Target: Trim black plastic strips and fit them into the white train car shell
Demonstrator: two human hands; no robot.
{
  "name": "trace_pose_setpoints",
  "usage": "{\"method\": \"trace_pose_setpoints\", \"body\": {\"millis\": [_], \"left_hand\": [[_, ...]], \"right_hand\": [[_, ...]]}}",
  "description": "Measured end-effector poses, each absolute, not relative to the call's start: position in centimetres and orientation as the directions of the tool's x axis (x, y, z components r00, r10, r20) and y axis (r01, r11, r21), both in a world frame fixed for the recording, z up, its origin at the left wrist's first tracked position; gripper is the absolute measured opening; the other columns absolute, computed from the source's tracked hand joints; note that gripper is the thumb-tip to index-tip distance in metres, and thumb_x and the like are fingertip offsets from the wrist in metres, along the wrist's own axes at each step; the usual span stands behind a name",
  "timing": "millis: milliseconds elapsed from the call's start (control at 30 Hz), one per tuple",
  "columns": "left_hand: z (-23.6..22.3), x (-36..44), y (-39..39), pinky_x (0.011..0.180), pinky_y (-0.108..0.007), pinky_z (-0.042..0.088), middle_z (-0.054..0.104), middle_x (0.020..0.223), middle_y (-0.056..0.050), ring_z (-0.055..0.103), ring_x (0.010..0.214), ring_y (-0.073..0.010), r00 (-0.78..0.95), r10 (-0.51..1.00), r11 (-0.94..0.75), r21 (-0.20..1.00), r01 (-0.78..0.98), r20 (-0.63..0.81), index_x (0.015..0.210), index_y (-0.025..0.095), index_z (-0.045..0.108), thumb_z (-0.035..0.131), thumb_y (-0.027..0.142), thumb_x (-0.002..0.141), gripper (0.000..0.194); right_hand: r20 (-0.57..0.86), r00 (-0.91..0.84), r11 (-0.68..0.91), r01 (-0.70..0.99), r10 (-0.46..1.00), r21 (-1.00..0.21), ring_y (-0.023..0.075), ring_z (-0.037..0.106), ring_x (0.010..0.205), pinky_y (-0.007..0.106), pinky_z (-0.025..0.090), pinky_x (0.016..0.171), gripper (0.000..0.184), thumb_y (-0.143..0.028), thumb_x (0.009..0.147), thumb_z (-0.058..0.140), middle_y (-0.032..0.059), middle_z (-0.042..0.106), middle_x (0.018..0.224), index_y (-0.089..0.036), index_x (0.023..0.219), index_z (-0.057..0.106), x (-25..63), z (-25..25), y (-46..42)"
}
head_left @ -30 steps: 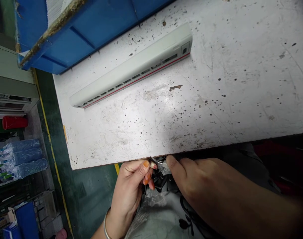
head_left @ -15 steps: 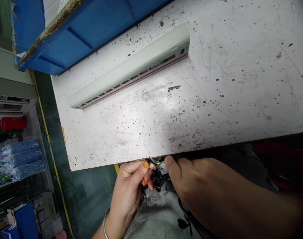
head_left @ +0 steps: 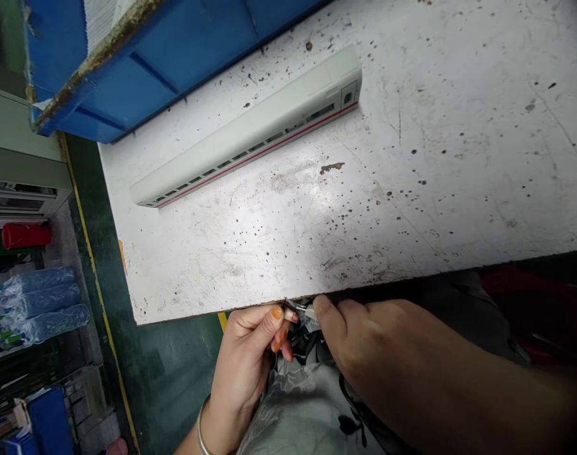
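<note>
Just below the near edge of the white table, both my hands meet over my lap. My left hand, with orange nails and a bracelet at the wrist, pinches a small light-coloured part. My right hand pinches a small metal piece right beside it; the two pieces touch or nearly touch. Under the hands lies a clear plastic bag with black parts in it. A long white model train shell with a red stripe lies diagonally on the table, away from both hands.
A blue plastic crate stands at the table's far left corner. Left of the table the green floor has a yellow line; bagged items and a red cylinder sit there.
Hardly anything has moved. The view shifted slightly a second ago; both hands keep pinching the small pieces at the table's edge.
</note>
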State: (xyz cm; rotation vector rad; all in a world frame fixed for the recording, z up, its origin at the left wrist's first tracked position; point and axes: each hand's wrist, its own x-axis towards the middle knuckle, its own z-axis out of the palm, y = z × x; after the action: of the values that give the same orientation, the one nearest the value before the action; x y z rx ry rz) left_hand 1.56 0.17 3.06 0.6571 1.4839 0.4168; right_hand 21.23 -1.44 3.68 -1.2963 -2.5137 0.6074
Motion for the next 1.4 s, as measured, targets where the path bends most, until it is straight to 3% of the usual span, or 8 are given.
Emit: {"method": "trace_pose_setpoints", "body": {"millis": [133,300,500,833,1000,1267,1400], "left_hand": [[3.0,1.4,0.2,0.048,-0.023,0.043,0.046,0.049,0.002,0.049,0.046,-0.0107,0.067,0.629,0.765,0.632,0.128,-0.775,0.061,0.013,0.069,0.075,0.038,0.081,0.033],[3.1,1.6,0.3,0.047,-0.023,0.043,0.047,0.050,0.002,0.048,0.045,-0.0100,0.058,0.623,0.769,0.625,0.134,-0.780,0.057,0.013,0.066,0.074,0.038,0.081,0.035],[3.2,1.6,0.2,0.048,-0.023,0.043,0.047,0.051,0.002,0.048,0.046,-0.0101,0.059,0.630,0.761,0.631,0.149,-0.774,0.058,0.014,0.066,0.074,0.038,0.081,0.035],[3.1,1.5,0.2,0.048,-0.023,0.042,0.048,0.051,0.001,0.048,0.046,-0.0105,0.062,0.628,0.763,0.630,0.143,-0.775,0.055,0.014,0.063,0.074,0.039,0.081,0.038],[3.0,1.5,0.3,0.048,-0.023,0.042,0.047,0.050,0.001,0.047,0.046,-0.0103,0.065,0.629,0.763,0.631,0.143,-0.775,0.051,0.015,0.061,0.073,0.039,0.082,0.041],[3.0,1.6,0.1,0.049,-0.024,0.041,0.048,0.050,0.001,0.048,0.046,-0.0107,0.064,0.640,0.753,0.642,0.143,-0.765,0.052,0.015,0.061,0.074,0.039,0.081,0.040],[2.9,1.6,0.2,0.048,-0.024,0.041,0.049,0.049,0.001,0.049,0.045,-0.0112,0.061,0.653,0.743,0.654,0.140,-0.755,0.050,0.015,0.060,0.075,0.038,0.080,0.041]], "right_hand": [[0.078,-0.537,0.485,0.678,0.840,-0.553,0.0142,0.048,0.041,0.027,0.044,0.032,0.025,-0.012,0.052,0.064,0.0025,0.062,0.063,-0.013,0.076,0.070,21.7,3.6,-1.3],[0.087,-0.541,0.495,0.677,0.836,-0.545,0.0147,0.049,0.041,0.028,0.041,0.031,0.028,-0.012,0.052,0.063,0.0036,0.062,0.065,-0.013,0.079,0.071,21.7,3.5,-1.7],[0.103,-0.509,0.486,0.712,0.854,-0.508,0.0141,0.043,0.037,0.029,0.033,0.031,0.024,-0.015,0.051,0.061,-0.0011,0.051,0.057,-0.018,0.074,0.069,21.3,3.4,-2.0],[0.045,-0.559,0.496,0.692,0.828,-0.524,0.0141,0.043,0.036,0.028,0.030,0.029,0.031,-0.017,0.049,0.064,-0.0004,0.053,0.058,-0.015,0.079,0.071,21.5,3.7,-1.6],[0.027,-0.576,0.492,0.673,0.817,-0.552,0.0128,0.042,0.036,0.028,0.034,0.029,0.029,-0.017,0.049,0.065,-0.0022,0.051,0.055,-0.013,0.078,0.069,21.3,3.6,-1.7],[0.105,-0.500,0.492,0.752,0.859,-0.439,0.0143,0.046,0.038,0.029,0.039,0.031,0.032,-0.017,0.050,0.061,0.0032,0.060,0.057,-0.010,0.079,0.073,20.8,3.8,-2.2],[0.080,-0.515,0.491,0.741,0.853,-0.458,0.0143,0.045,0.037,0.028,0.037,0.030,0.030,-0.015,0.047,0.063,0.0032,0.060,0.059,-0.012,0.076,0.071,20.8,3.7,-2.2]]}}
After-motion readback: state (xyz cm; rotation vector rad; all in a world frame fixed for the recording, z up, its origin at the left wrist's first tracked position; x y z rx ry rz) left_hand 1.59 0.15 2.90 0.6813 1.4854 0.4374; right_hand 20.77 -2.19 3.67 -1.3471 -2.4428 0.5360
